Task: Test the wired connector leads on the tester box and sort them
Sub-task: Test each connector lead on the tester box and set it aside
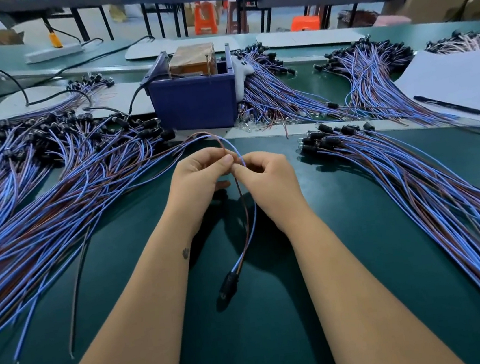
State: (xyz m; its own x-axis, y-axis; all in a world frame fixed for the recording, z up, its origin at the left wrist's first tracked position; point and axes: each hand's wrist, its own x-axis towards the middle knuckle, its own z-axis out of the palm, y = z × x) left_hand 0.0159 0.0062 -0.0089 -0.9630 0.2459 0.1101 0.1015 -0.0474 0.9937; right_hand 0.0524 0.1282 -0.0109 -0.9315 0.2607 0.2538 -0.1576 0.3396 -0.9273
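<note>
connector: black plug point(228, 284) of the held lead hangs low over the green table point(281, 328)
left hand point(199, 180): fingers pinching its brown wire
right hand point(265, 178): fingers pinching its blue wire
tester box point(195, 102): beyond, between lead piles

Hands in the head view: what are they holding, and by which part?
Both the left hand and the right hand pinch one wired lead by its blue and brown wires; its black connector hangs free below.
</note>
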